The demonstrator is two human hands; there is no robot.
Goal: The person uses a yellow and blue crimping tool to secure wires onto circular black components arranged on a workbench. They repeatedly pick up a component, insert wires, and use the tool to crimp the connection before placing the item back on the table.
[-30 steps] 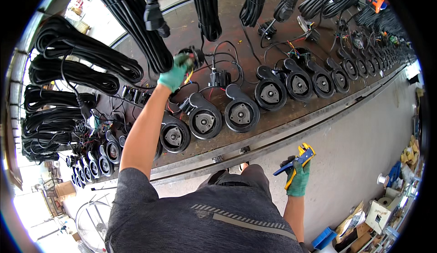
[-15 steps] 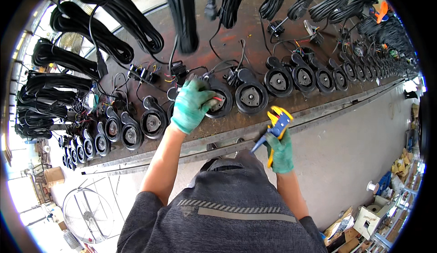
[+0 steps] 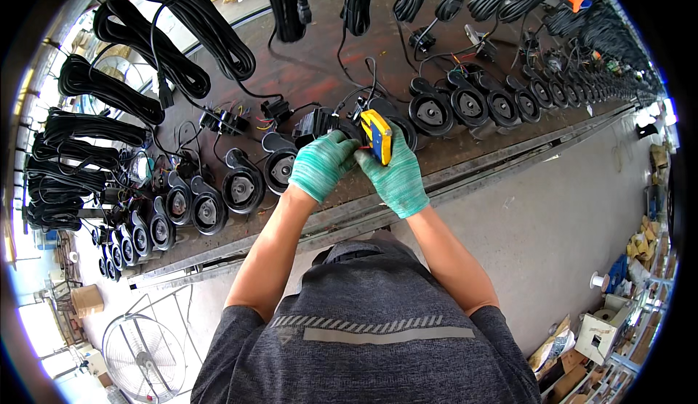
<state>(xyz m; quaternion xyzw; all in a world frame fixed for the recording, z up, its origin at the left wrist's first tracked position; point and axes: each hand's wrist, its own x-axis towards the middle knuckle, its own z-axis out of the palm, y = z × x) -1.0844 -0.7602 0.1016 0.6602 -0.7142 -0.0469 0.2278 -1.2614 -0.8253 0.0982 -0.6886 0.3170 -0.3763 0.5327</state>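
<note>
Both hands wear green knit gloves and meet over the bench's row of round black housings. My left hand (image 3: 321, 164) is closed with its fingertips pinched on a thin red wire, of which only a speck shows between the hands. Wrapped in my right hand (image 3: 400, 179) is a yellow and blue wire stripper (image 3: 379, 136), held upright close to the left fingertips; its jaws are not clear. A round black housing (image 3: 279, 170) with a metal plate sits just left of my left hand. Behind the hands lies a black block-shaped part (image 3: 314, 123) with cables.
More round housings (image 3: 431, 113) run along the bench's front edge to both sides. Bundled black cables (image 3: 193, 22) hang along the far side. Small wired black parts (image 3: 224, 120) lie on the brown bench top (image 3: 291, 77). A large fan (image 3: 143, 353) stands lower left.
My right hand has risen from beside the bench edge and brought the wire stripper to my left hand. My left hand has shifted slightly right, still pinching. A hanging cable bundle has swung.
</note>
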